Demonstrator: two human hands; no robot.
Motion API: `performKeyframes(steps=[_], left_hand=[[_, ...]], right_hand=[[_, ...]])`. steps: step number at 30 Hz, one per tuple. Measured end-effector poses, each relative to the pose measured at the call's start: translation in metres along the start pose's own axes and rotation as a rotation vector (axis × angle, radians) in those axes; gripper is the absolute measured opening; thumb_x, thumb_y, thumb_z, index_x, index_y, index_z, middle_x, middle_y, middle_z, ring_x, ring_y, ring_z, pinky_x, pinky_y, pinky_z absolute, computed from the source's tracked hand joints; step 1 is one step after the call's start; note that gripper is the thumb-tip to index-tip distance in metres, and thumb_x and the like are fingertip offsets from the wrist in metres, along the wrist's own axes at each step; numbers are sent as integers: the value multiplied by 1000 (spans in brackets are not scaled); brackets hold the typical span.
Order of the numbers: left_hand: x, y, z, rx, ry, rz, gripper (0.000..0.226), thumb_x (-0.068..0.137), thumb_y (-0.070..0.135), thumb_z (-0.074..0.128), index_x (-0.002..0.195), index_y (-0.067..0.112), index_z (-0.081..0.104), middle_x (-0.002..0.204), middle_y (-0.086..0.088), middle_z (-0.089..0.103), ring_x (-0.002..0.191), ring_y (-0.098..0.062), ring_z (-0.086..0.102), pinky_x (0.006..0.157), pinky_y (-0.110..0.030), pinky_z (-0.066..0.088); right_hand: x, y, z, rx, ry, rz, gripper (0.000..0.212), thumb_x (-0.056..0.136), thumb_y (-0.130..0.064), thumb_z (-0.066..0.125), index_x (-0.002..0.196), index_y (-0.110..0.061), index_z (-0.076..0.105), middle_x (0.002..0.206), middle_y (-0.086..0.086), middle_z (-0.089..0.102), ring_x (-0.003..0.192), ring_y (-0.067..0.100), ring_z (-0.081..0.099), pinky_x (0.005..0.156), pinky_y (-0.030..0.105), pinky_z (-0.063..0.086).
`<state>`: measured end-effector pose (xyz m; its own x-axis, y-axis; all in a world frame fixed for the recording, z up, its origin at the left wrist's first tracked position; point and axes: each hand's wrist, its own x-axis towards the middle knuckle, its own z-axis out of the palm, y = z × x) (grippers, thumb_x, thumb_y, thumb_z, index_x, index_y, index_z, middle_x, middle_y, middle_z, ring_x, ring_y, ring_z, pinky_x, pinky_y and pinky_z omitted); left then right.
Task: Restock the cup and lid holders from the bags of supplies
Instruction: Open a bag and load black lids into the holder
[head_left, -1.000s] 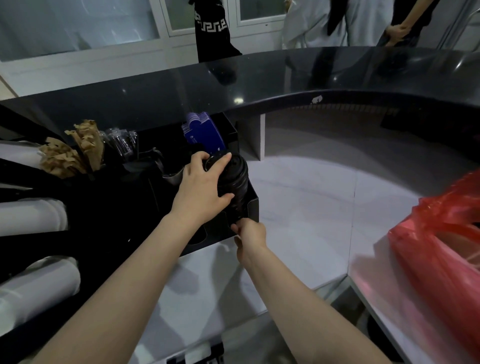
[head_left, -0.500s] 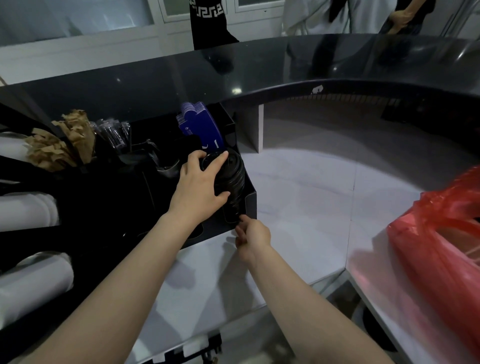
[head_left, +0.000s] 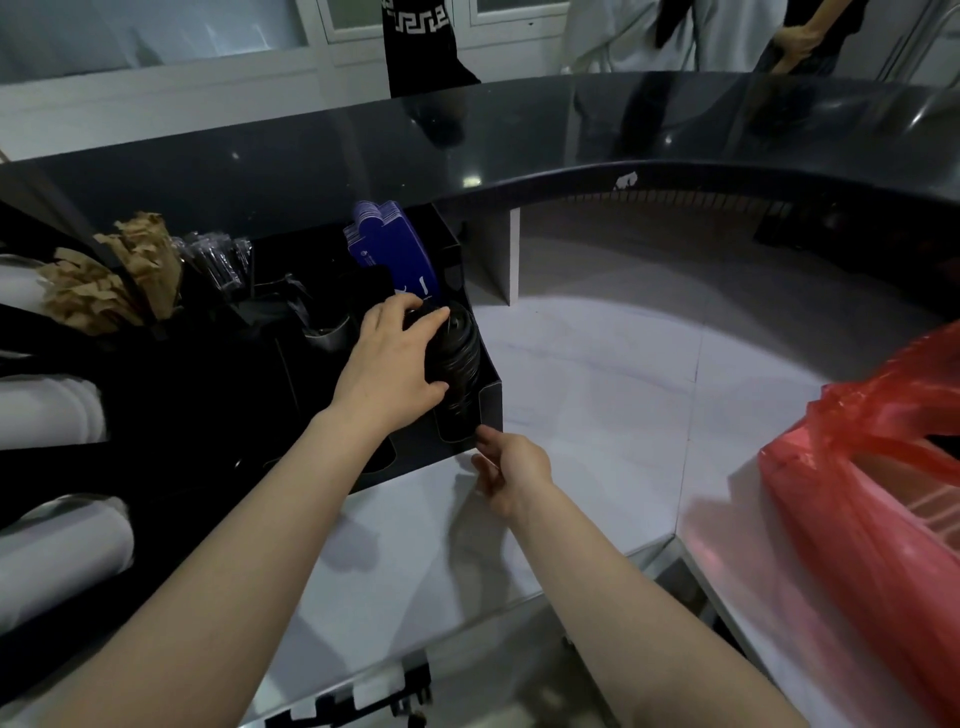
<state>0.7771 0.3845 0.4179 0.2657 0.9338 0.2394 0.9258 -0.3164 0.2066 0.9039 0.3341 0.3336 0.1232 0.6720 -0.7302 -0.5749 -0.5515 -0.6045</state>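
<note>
- Left hand (head_left: 397, 358): wrapped over a stack of black lids (head_left: 457, 358), fingers across the top, thumb low on the near side; stack seated in the rightmost slot of the black holder (head_left: 491, 410), at the front right corner.
- Right hand (head_left: 511, 470): fingers loosely extended, holding nothing, fingertips just beside the lower front corner of the holder above the white counter (head_left: 597, 405).
- Risk, tilting: stack leaning within the slot; release before full seating likely to fan lids forward through the open front cut-out.
- Risk, jamming: rims nested tightly and probably light and springy; downward pressure off-centre liable to wedge a lid against the slot wall or pop the top few loose.
- Risk, sliding: holder standing near the counter edge; hard push from above, with nothing bracing the base, apt to shift the whole unit.
- Risk, neighbours: blue sleeves (head_left: 395, 254) directly behind the stack, brown paper napkins (head_left: 111, 280) further left; wide withdrawal of the wrist apt to knock the sleeves.
- Supplies: red bag (head_left: 857, 499) well apart at the right, mouth open and sagging; contents not clearly visible, spillage possible on a careless one-handed pull.
- White cups (head_left: 57, 551) lying sideways at far left, untouched.
</note>
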Motion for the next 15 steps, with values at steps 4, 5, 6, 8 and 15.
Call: performKeyframes(steps=[4, 5, 6, 8, 15], left_hand=[[0, 4, 7, 47, -18, 58, 83, 79, 25, 70, 150, 17, 26, 151, -6, 28, 141, -25, 19, 116, -41, 24], [0, 3, 7, 45, -27, 50, 84, 80, 25, 69, 150, 18, 23, 152, -6, 27, 143, -25, 17, 117, -42, 21], [0, 3, 7, 43, -35, 42, 84, 81, 26, 68, 151, 19, 21, 154, -6, 25, 144, -25, 15, 117, -45, 19], [-1, 1, 4, 66, -34, 49, 84, 81, 26, 68, 151, 24, 21, 155, -5, 25, 145, -27, 15, 117, -48, 16], [-16, 7, 5, 122, 55, 125, 72, 83, 28, 71, 145, 18, 35, 155, -5, 27, 145, -25, 19, 117, -43, 14]], right_hand=[[-5, -11, -7, -15, -11, -14, 13, 86, -7, 56, 82, -14, 66, 78, 1, 63, 64, 15, 56, 51, 22, 35], [-7, -14, -8, -20, -20, -24, 17, 86, -5, 53, 84, -15, 67, 79, 1, 63, 67, 15, 56, 54, 24, 37], [-8, -17, -10, -26, -32, -39, 21, 86, -4, 50, 86, -15, 68, 79, 0, 64, 70, 15, 57, 58, 25, 38], [-11, -24, -12, -39, -52, -76, 22, 88, -6, 50, 82, -17, 68, 77, -1, 64, 75, 15, 59, 64, 26, 37], [-19, -41, -22, -91, -97, -147, 12, 90, -16, 57, 93, -15, 67, 86, -1, 65, 82, 16, 61, 66, 25, 39]])
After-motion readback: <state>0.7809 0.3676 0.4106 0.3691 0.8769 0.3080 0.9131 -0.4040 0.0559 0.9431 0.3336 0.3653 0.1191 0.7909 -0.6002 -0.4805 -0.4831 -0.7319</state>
